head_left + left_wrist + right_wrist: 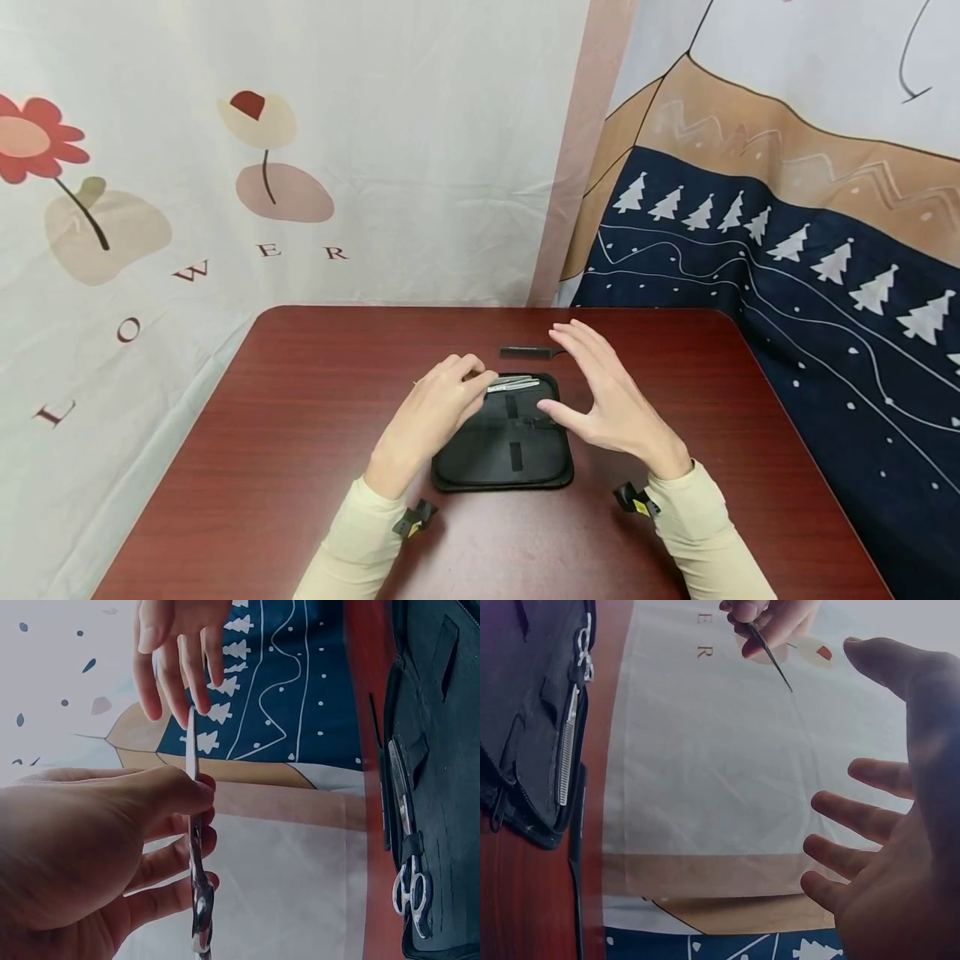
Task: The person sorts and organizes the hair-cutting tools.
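My left hand (pixel 435 404) pinches a pair of silver scissors (pixel 196 847) between thumb and fingers. Their blades are closed, and the pointed tip is directed toward my right hand (pixel 611 400). That hand is spread with nothing in it, thumb and fingers apart, above the right side of a black zip case (pixel 480 454). The case lies on the table with its dark inside and elastic loops showing. Along its far edge, a second pair of scissors with a toothed blade (pixel 568 750) sits in a loop, its finger rings (pixel 411 892) visible in the left wrist view.
A black comb (pixel 525 352) with a thin tail lies just beyond the case. The reddish-brown table (pixel 315 467) has rounded far corners. Behind it hang a pale printed cloth (pixel 450 167) and a dark blue cloth with white trees (pixel 825 333).
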`<state>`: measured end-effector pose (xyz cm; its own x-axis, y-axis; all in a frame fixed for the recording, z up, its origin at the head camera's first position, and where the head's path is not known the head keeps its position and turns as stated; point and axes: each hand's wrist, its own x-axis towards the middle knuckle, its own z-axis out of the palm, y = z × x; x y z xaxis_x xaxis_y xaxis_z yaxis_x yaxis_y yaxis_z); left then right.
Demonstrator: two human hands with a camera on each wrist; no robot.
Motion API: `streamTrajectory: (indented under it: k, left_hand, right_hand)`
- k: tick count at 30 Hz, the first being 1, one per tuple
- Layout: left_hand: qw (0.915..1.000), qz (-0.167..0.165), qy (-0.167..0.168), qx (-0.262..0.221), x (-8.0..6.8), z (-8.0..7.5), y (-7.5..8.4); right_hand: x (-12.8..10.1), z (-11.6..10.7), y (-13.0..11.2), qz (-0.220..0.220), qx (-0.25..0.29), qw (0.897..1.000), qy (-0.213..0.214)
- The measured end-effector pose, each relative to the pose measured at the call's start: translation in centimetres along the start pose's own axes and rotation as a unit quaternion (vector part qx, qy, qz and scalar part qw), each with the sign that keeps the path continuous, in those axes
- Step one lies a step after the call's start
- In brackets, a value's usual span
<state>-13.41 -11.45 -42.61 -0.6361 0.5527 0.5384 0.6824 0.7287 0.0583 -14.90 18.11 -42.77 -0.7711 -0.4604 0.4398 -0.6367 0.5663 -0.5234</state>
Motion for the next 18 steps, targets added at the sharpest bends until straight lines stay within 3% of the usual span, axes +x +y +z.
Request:
streamTrajectory:
  k: [8,18]
  left_hand:
    - [0.9980,0.021,-0.030,0.051,0.2,0.0,0.6]
    - [0.9958,0.034,-0.061,0.060,0.2,0.1,1.2]
  right_hand:
    - [0.1,1.0,-0.2,-0.062,-0.061,0.996,-0.003]
    - [0.4,2.6,-0.6,-0.160,-0.136,0.978,0.013]
